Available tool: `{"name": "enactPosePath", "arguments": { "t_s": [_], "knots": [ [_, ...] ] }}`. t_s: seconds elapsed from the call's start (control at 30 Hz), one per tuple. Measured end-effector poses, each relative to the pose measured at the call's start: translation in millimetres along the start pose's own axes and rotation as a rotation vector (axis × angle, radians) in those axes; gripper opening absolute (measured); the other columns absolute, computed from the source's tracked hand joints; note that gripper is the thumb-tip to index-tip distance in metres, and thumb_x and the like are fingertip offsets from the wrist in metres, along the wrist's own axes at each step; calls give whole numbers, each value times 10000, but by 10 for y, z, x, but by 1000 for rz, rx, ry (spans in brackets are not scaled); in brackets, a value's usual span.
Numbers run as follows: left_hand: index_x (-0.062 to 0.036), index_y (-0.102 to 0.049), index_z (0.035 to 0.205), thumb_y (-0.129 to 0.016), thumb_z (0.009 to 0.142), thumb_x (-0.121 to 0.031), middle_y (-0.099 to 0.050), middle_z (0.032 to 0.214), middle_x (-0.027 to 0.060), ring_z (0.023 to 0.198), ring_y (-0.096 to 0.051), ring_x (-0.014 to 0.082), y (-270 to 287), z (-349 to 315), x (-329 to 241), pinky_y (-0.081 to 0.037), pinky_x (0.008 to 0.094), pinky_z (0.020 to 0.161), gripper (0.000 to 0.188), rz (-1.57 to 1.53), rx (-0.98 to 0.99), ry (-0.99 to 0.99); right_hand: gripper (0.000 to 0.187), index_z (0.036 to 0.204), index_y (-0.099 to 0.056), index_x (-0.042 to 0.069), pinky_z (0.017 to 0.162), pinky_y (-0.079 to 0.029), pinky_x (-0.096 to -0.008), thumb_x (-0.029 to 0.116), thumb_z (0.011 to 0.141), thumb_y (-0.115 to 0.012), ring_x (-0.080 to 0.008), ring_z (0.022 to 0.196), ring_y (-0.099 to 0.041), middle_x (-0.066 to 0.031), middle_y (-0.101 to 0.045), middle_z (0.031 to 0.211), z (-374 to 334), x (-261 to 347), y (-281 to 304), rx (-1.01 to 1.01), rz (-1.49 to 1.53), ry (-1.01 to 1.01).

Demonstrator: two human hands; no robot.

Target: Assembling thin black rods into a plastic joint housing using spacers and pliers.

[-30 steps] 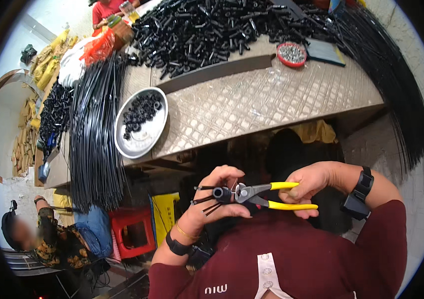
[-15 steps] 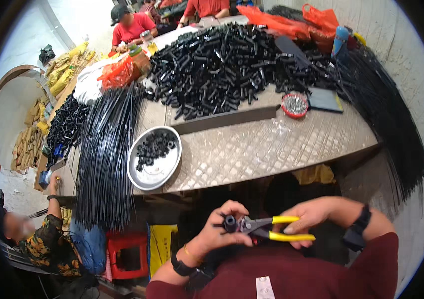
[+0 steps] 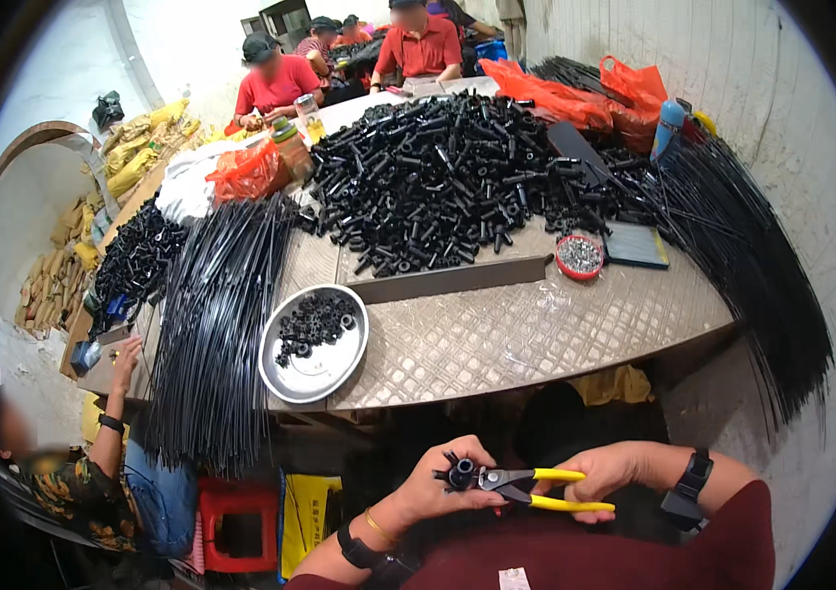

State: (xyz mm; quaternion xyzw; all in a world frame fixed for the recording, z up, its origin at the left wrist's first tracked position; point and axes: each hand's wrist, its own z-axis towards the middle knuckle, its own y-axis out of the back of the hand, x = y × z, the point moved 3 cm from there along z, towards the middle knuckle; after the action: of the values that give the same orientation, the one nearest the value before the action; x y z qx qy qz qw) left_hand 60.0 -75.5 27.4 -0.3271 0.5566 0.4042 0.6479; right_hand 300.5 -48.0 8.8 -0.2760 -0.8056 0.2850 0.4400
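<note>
My left hand (image 3: 426,490) is closed around a small black plastic fitting (image 3: 461,473) with a round, hollow end and thin prongs sticking out toward the left. In my right hand (image 3: 599,476) is a pair of yellow-handled pliers (image 3: 508,482). The handles stand apart, with my fingers between and around them. The metal jaws point left and meet the fitting's side, close to my left fingertips. Whether they bite on something there is too small to tell. Both hands are in front of my body, below the table's near edge.
On the table (image 3: 496,329) lie a big heap of black tubular parts (image 3: 437,177), bundles of long black strips (image 3: 216,324), a metal bowl (image 3: 315,391) of black rings and a red dish (image 3: 578,274) of small metal pieces. A co-worker (image 3: 69,487) sits at left near a red stool (image 3: 239,497).
The view has tilted up, so the table and my hands appear lower. The pliers stay at the fitting. The co-worker at left has raised an open hand off the table.
</note>
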Motion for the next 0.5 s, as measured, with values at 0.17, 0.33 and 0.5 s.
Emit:
{"name": "enactPosePath", "arguments": {
  "t_s": [0.17,0.33,0.5],
  "knots": [
    [-42,-575,865,-832,659,-126,-527,827,26,736,-489,95,92,-83,168,-404,249,651,340,-32,-203,7,707,1430,-214,48,615,-515,-339,143,831,-577,-221,736,-636,-140,-607,904,-86,523,-448,-501,-1061,185],
    [-47,-589,892,-886,578,-231,-524,830,20,759,-487,118,196,25,183,-398,269,670,470,56,-185,-58,547,1251,-454,59,753,-468,-399,57,723,-597,-325,893,-573,-124,-563,963,-24,610,-399,-881,-1615,367],
    [-35,-625,924,-894,556,-231,-527,782,7,696,-476,100,138,68,-15,-378,238,620,496,24,-68,9,404,1255,-450,39,626,-500,-294,133,876,-554,-176,786,-622,-91,-614,1025,12,458,-56,-232,-521,29]
  ]
}}
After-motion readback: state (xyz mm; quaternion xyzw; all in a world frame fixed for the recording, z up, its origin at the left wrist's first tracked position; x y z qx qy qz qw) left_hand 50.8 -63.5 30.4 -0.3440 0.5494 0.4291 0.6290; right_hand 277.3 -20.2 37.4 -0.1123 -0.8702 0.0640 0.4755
